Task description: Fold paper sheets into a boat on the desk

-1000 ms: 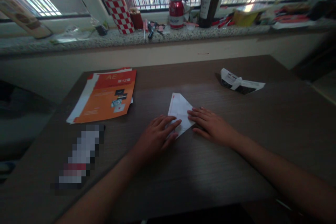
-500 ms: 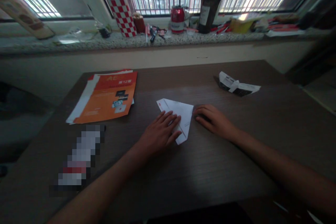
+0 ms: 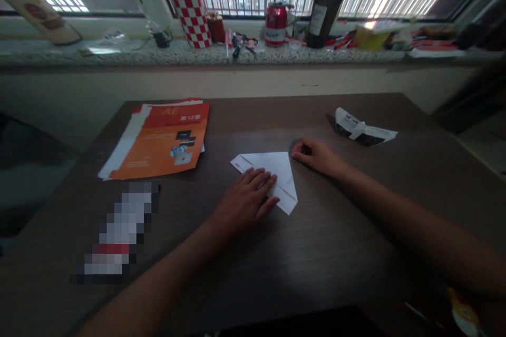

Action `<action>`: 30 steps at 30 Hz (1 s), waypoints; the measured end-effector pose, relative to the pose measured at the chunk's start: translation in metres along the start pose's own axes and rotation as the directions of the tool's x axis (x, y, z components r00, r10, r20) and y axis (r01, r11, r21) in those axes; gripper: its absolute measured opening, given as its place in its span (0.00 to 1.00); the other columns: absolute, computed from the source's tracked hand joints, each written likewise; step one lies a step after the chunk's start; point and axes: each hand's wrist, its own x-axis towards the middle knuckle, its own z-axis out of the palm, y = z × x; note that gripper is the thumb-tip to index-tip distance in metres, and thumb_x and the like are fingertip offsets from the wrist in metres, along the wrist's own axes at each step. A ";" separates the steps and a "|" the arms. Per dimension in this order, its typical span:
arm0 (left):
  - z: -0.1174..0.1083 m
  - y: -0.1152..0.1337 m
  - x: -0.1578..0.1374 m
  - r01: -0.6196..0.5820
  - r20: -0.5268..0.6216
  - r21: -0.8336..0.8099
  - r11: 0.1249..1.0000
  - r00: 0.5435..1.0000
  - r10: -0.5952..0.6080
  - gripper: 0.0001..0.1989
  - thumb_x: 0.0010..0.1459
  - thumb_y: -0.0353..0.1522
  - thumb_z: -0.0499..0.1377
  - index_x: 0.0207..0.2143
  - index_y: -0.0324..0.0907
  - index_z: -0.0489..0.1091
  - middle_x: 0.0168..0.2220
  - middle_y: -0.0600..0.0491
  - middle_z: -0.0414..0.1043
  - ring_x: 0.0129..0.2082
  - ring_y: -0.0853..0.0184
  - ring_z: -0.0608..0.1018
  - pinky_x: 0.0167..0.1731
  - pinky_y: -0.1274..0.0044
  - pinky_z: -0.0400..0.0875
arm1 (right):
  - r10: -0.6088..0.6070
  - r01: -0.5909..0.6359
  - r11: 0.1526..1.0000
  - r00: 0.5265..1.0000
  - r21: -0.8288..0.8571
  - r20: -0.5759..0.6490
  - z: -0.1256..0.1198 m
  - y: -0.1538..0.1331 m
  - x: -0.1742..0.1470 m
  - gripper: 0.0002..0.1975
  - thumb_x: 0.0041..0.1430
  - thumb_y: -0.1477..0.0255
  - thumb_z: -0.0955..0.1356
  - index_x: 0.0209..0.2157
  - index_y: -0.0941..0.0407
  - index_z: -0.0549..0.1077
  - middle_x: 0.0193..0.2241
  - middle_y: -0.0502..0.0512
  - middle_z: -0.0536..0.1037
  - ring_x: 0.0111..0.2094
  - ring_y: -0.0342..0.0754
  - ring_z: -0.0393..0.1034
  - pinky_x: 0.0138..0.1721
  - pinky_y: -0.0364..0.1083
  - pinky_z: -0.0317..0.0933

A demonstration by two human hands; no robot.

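"While a dark table (image 3: 316, 263) spreads beneath both hands, what has changed?"

"The right hand (image 3: 316, 157), fingers outstretched on the sheet a second ago, is now off its surface, those fingers curled closed toward the thumb. The left hand (image 3: 249, 195) remains palm down, fingers open."

"And the folded white paper (image 3: 272, 162)?"

"It lies flat on the table, under the left fingers and just short of the right; contact there cannot be told. In half a second it has turned counterclockwise, its near corner swinging out right of the left fingers."

"Its look?"

"Straight-edged and many-sided, with a folded strip (image 3: 288, 204) slanting beneath the left fingers, faint print (image 3: 290, 180) between the two hands' fingers, and a small red mark (image 3: 239, 166) left of the left fingertips."
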 end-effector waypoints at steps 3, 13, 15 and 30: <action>0.001 -0.001 0.001 -0.002 -0.002 -0.016 1.000 1.000 0.002 0.28 0.78 0.45 0.46 0.69 0.39 0.63 0.67 0.45 0.67 0.70 0.52 0.63 0.71 0.59 0.55 | -0.003 0.003 1.000 0.999 0.002 0.046 -0.002 0.001 0.014 0.06 0.62 0.68 0.72 0.36 0.56 0.79 0.34 0.56 0.82 0.35 0.50 0.74 0.38 0.47 0.64; 0.001 -0.003 0.003 0.003 -0.004 -0.041 0.999 1.000 -0.003 0.28 0.78 0.46 0.45 0.70 0.41 0.63 0.67 0.45 0.67 0.72 0.50 0.60 0.68 0.58 0.60 | 0.006 -0.001 0.999 0.996 -0.048 0.089 -0.002 0.003 0.034 0.03 0.60 0.71 0.73 0.33 0.56 0.79 0.32 0.55 0.82 0.33 0.49 0.75 0.37 0.46 0.63; 0.002 -0.004 0.003 0.002 -0.010 -0.035 0.999 1.000 -0.002 0.28 0.78 0.45 0.45 0.72 0.42 0.60 0.68 0.46 0.66 0.72 0.51 0.60 0.68 0.59 0.60 | 0.006 -0.001 0.999 0.995 -0.051 0.100 -0.002 0.004 0.036 0.03 0.59 0.71 0.73 0.32 0.56 0.79 0.31 0.54 0.82 0.33 0.49 0.74 0.36 0.46 0.63; 0.001 -0.002 0.007 0.037 -0.002 -0.005 0.999 0.999 -0.037 0.29 0.78 0.46 0.44 0.70 0.41 0.61 0.67 0.46 0.68 0.71 0.51 0.61 0.67 0.59 0.61 | 0.008 0.007 0.998 0.974 -0.065 0.228 -0.008 -0.001 0.034 0.07 0.57 0.67 0.74 0.30 0.56 0.78 0.28 0.52 0.79 0.29 0.47 0.71 0.31 0.45 0.59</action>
